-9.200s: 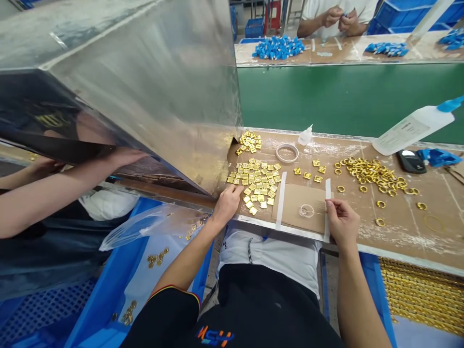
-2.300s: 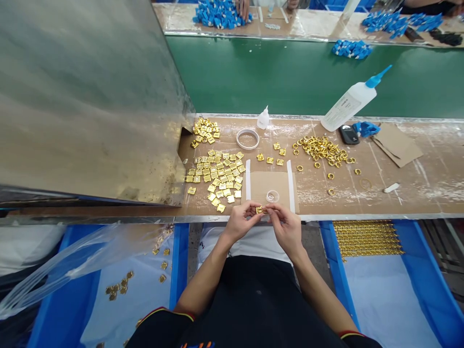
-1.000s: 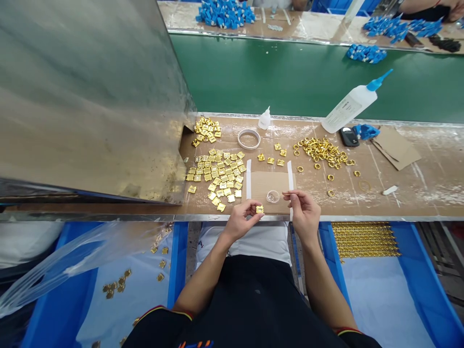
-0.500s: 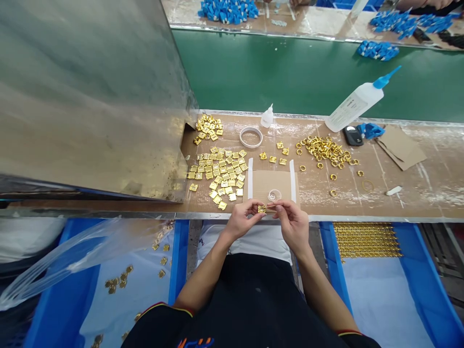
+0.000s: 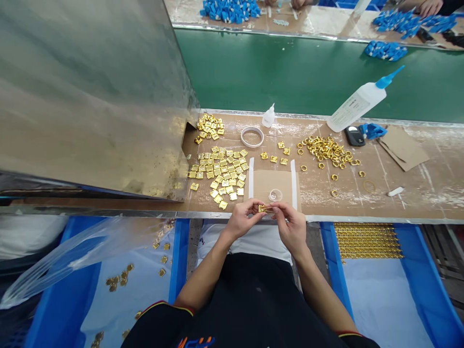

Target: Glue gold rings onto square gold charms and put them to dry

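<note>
My left hand (image 5: 243, 220) is closed, pinching a small square gold piece (image 5: 261, 208) between thumb and fingertips. A thin stick (image 5: 268, 208) is pinched in my right hand (image 5: 292, 224), its tip at the gold piece. Both hands are over the table's front edge. Just beyond them a small clear round dish (image 5: 275, 195) rests on a cardboard pad (image 5: 270, 181) with white tape strips at its sides. Many flat square gold pieces (image 5: 221, 169) lie to the left of the pad. Gold rings (image 5: 328, 150) are heaped to the right.
A large metal housing (image 5: 90, 96) stands at the left. Farther back are a tape roll (image 5: 252, 137), a small white bottle (image 5: 268, 116) and a large leaning bottle (image 5: 357, 106). Blue bins (image 5: 180, 256) flank my lap. Beyond the green belt (image 5: 271, 72), other people's hands (image 5: 430, 7) are near blue pieces.
My right hand has shifted slightly left, bringing the stick closer to the gold piece. My left hand stays nearly in place. The camera view has moved a little.
</note>
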Demonstrator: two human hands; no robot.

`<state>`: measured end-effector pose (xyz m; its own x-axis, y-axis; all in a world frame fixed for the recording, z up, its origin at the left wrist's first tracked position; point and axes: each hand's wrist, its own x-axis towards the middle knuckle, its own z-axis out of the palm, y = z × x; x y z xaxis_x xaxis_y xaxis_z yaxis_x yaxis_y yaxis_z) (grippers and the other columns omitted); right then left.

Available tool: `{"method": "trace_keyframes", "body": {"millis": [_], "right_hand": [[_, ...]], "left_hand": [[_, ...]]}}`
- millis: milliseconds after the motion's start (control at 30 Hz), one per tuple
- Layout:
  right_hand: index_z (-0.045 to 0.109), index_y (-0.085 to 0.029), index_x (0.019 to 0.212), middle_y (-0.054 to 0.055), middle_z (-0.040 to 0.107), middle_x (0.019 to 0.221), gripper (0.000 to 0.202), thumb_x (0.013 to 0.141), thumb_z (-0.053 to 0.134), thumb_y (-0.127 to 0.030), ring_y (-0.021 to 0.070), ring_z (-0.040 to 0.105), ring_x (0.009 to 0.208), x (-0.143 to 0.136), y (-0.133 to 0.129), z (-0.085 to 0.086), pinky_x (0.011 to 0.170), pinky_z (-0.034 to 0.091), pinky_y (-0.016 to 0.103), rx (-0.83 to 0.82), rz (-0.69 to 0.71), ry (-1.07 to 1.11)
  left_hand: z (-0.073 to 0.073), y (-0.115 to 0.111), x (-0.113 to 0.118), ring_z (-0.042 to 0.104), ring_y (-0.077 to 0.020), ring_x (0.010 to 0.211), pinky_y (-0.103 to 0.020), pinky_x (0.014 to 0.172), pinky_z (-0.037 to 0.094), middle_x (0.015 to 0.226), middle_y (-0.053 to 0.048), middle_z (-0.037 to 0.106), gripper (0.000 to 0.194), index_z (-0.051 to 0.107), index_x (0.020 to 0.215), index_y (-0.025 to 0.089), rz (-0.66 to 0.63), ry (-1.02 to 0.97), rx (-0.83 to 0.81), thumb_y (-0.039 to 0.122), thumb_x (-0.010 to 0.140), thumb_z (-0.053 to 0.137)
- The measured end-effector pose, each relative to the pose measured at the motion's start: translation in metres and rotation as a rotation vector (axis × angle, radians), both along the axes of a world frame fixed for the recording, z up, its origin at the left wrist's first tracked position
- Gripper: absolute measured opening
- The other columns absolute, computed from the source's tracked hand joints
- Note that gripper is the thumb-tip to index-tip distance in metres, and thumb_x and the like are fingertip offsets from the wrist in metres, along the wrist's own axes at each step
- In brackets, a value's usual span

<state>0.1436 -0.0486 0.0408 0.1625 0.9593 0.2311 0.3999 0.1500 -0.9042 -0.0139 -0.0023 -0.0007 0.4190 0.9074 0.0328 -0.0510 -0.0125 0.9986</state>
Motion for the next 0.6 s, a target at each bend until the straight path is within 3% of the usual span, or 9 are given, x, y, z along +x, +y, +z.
{"method": "trace_keyframes", "body": {"millis": [600], "right_hand": [[0.073, -0.023, 0.096, 0.004, 0.08, 0.087, 0.017, 0.101, 0.057, -0.027, 0.0185, 0.077, 0.07, -0.004, 0.0015, 0.0007, 0.065, 0.064, 0.027, 0.069, -0.014, -0.107]], "left_hand": [[0.0006, 0.0001, -0.0014, 0.071, -0.0157, 0.073, -0.026, 0.068, 0.061, 0.084, -0.005, 0.075, 0.028, 0.071, 0.103, 0.015, 0.003, 0.006, 0.017, 0.038, 0.087, 0.074]]}}
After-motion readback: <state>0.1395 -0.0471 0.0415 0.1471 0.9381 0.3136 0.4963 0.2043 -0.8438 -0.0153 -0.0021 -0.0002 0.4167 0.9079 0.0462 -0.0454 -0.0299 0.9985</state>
